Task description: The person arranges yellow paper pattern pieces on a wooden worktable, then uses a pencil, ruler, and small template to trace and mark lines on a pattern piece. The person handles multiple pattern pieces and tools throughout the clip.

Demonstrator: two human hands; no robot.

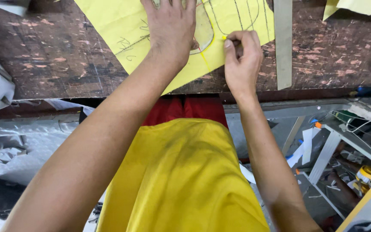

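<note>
Left hand [171, 26] flat on yellow sheet [121, 25]; right hand [242, 60] pinching, perhaps, chalk [225, 38].

Left hand [171, 26] flat, right hand [241, 58] pinched.

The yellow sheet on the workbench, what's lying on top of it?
On the yellow sheet, the left hand presses flat on a rounded template, hiding most of it. The right hand pinches a small yellow marker beside dark drawn lines.

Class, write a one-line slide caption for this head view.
Left hand presses a curved template onto yellow sheet while right hand traces its edge with yellow chalk.
</note>
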